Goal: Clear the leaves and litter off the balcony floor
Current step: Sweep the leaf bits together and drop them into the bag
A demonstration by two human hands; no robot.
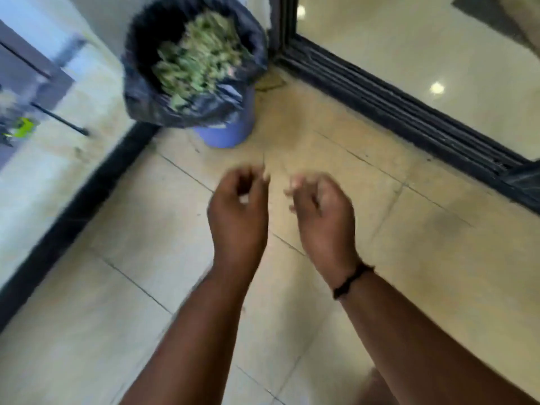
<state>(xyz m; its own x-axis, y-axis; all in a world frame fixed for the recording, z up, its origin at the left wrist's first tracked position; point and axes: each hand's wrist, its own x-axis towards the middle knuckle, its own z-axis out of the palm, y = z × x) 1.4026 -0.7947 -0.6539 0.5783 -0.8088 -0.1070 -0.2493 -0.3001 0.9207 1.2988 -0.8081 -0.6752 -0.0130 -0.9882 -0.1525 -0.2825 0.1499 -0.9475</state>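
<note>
A blue bin point(226, 135) lined with a black bag point(146, 97) stands in the balcony corner, and green leaves point(198, 59) fill it to the top. Both of my hands hang over the beige tiled floor point(146, 229) in front of the bin. My left hand point(238, 206) has loosely curled fingers and holds nothing that I can make out. My right hand point(321, 209), with a dark band at the wrist, is also loosely curled and holds nothing. The frame is blurred by motion.
A dark sliding-door track point(394, 109) runs along the right, with a glossy indoor floor beyond it. A glass railing with a black base point(73, 211) borders the left. A flat brownish scrap point(270, 83) lies on the floor behind the bin.
</note>
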